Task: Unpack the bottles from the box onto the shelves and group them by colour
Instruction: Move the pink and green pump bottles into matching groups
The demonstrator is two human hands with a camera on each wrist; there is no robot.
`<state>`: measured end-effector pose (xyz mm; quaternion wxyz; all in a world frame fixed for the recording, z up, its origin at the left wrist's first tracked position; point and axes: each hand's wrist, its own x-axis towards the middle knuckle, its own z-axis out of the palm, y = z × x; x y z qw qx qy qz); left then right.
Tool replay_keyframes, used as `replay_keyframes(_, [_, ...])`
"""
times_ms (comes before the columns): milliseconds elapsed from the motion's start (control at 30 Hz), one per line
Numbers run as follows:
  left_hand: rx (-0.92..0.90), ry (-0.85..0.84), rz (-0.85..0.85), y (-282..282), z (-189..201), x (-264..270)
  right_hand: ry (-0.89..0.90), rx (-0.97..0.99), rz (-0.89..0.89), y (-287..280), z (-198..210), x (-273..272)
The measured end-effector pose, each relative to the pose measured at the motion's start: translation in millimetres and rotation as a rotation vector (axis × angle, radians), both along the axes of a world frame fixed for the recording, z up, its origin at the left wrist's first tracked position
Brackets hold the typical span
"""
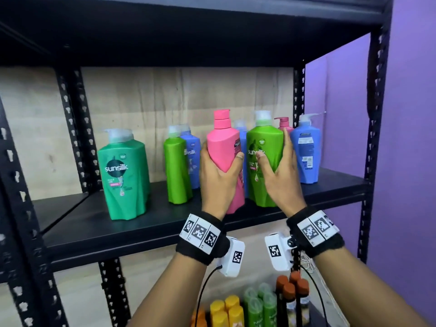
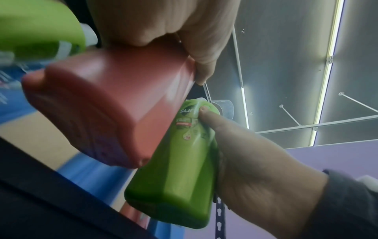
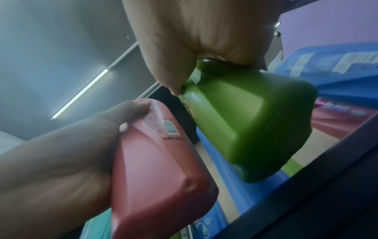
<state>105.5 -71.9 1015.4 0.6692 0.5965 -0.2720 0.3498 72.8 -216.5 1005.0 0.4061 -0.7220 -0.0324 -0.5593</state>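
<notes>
The left hand (image 1: 218,175) grips the pink bottle (image 1: 226,152) round its middle, fingers curled round the bottle's left side and the thumb pressed on its right face. The bottle's long axis runs near upright, tilted a little, with the pump cap up and leaning left and the base down by the wrist, just above the black shelf (image 1: 146,223). From the left wrist view its base (image 2: 85,113) faces the camera, clear of the shelf board.

The right hand (image 1: 280,175) clasps the lime-green bottle (image 1: 264,161), thumb on the label, fingers straight up along the bottle's right side. This bottle is upright, white pump on top; its base (image 3: 255,129) appears lifted off the board.

The two bottles are side by side between the thumbs, nearly touching. Beyond the right fingers stands a blue bottle (image 1: 306,149); left of the left fingers stand a second lime bottle (image 1: 177,168) and a darker green bottle (image 1: 123,178).
</notes>
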Motion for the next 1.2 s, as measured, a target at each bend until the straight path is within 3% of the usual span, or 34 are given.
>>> replay_keyframes(333, [-0.033,0.061,-0.086,-136,-10,-6,-0.048,0.067,-0.055,-137,-10,-8])
replay_keyframes(533, [0.047,0.078,0.061,-186,-5,4,-0.074,0.105,-0.082,-206,-10,-4])
replay_keyframes(800, [0.111,0.121,0.199,-215,-2,19,-0.012,-0.008,-0.042,-261,2,4])
replay_keyframes(1200, [0.238,0.264,0.202,-217,5,54,0.241,-0.060,-0.026,-292,25,43])
